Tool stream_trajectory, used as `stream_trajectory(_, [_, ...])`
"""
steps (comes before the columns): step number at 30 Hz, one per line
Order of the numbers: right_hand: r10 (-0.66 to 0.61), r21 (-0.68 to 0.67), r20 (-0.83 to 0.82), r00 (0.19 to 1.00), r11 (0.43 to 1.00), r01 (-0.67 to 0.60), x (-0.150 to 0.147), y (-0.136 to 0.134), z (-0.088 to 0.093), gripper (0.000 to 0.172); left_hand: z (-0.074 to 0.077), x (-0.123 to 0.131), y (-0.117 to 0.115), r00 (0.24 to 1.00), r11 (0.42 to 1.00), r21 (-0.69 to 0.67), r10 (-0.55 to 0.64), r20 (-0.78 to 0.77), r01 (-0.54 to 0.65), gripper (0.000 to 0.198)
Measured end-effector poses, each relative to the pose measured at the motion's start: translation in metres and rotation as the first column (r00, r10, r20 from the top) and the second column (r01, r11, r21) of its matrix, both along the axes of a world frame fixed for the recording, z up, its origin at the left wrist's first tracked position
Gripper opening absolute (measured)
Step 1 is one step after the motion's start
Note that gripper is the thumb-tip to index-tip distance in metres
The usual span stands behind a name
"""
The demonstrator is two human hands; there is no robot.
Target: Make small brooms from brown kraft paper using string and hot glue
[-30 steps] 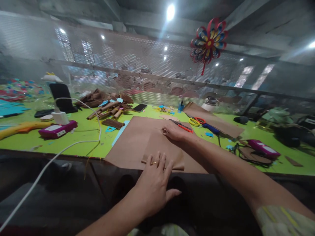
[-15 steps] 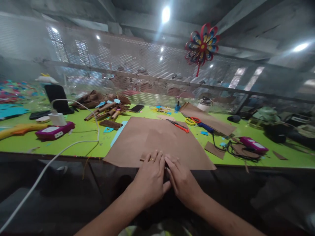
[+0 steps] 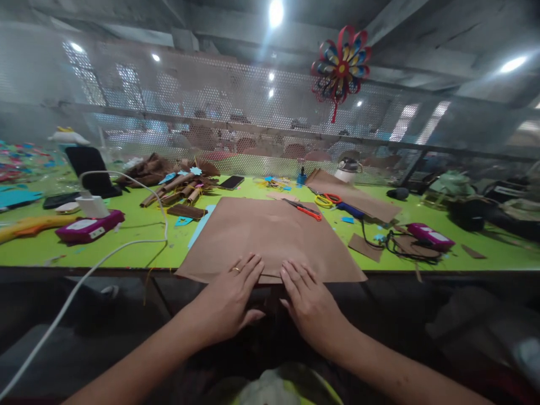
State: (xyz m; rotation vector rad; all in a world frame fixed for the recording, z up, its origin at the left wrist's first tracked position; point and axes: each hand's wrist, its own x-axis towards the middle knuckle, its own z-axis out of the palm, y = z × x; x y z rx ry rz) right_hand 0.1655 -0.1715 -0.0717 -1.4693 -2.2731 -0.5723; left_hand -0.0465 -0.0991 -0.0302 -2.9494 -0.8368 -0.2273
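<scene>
A large sheet of brown paper point(image 3: 270, 230) lies on the green table point(image 3: 139, 242), with a smaller folded brown piece on its near edge. My left hand point(image 3: 230, 301) rests flat on that near edge, fingers stretched out, a ring on one finger. Beside it, a little apart, my right hand point(image 3: 312, 304) also lies flat with fingers spread on the edge. Neither hand grips anything.
Red-handled scissors point(image 3: 306, 209) lie at the paper's far edge, yellow-handled scissors point(image 3: 324, 199) beyond. A pink box point(image 3: 88, 228) with a white charger and cable point(image 3: 84, 275) is at left. Brown paper rolls point(image 3: 177, 188), a phone point(image 3: 231, 181) and another pink box point(image 3: 430, 235) stand around.
My right hand came back from the far edge of the folded piece to the near edge beside my left. Both hands then slid apart along the near edge.
</scene>
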Motion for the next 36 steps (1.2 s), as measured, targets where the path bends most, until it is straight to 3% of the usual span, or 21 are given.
stream_trajectory(7, [-0.029, 0.010, -0.012, 1.000, 1.000, 0.029, 0.029, -0.017, -0.004, 0.047, -0.002, -0.015, 0.003, 1.000, 0.995, 0.100, 0.008, 0.021, -0.010, 0.067])
stream_trajectory(12, [-0.062, 0.010, -0.066, 0.996, 0.998, 0.063, 0.036, -0.020, 0.018, 0.043, 0.012, 0.006, 0.011, 1.000, 0.985, 0.171, -0.004, 0.031, -0.002, 0.041])
stream_trajectory(15, [-0.022, -0.004, -0.080, 0.997, 1.000, 0.021, 0.024, -0.007, 0.034, 0.038, 0.024, 0.022, 0.013, 1.000, 0.982, 0.186, 0.008, -0.011, -0.006, 0.033])
stream_trajectory(18, [0.023, -0.030, -0.085, 0.996, 0.999, -0.025, 0.007, 0.009, 0.036, 0.035, 0.029, 0.033, 0.009, 0.996, 0.982, 0.184, 0.058, -0.067, -0.044, 0.024])
stream_trajectory(21, [0.039, -0.055, -0.086, 0.996, 0.997, -0.044, -0.005, 0.019, 0.029, 0.036, 0.023, 0.038, 0.003, 0.990, 0.969, 0.216, 0.134, -0.044, -0.121, 0.021])
stream_trajectory(26, [0.037, -0.048, -0.109, 0.993, 0.998, -0.043, -0.010, 0.017, 0.017, 0.037, 0.000, 0.035, -0.006, 0.969, 0.941, 0.248, 0.198, 0.150, -0.231, 0.028])
stream_trajectory(31, [0.038, -0.052, -0.130, 0.991, 0.998, -0.045, -0.008, 0.009, 0.009, 0.041, -0.019, 0.023, -0.011, 0.964, 0.948, 0.277, 0.083, 0.254, -0.155, 0.039])
stream_trajectory(36, [0.010, -0.099, -0.115, 0.993, 0.995, -0.021, -0.008, 0.008, 0.011, 0.052, -0.024, 0.018, -0.011, 0.970, 0.957, 0.267, 0.045, 0.238, -0.110, 0.043])
